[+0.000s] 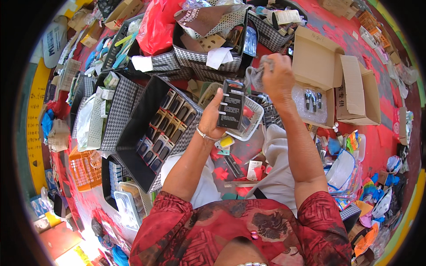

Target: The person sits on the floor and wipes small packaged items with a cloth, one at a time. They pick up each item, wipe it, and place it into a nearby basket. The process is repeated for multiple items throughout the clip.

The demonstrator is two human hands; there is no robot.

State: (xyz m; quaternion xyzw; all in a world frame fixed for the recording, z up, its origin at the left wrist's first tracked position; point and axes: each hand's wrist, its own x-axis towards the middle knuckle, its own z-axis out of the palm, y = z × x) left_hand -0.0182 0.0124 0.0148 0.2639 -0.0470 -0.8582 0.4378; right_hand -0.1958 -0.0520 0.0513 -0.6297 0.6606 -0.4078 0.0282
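My left hand (210,119) is closed round a flat black box (232,105) with small white print, holding it upright in front of me. To the right of it and a little higher, my right hand (279,76) grips a crumpled grey cloth (254,77), which hangs toward the box without clearly touching it. Behind the black box, partly hidden, stands a white plastic basket (258,116) with small things in it. At my left a houndstooth storage box (130,119) leans open, holding rows of dark oval items (162,133) in clear packs.
More houndstooth boxes (191,57) full of goods stand at the far side, beside a red plastic bag (155,26). An open cardboard box (317,60) with bubble wrap lies at the right. An orange basket (84,168) is at the left, and packaged goods (341,177) pile up at the right.
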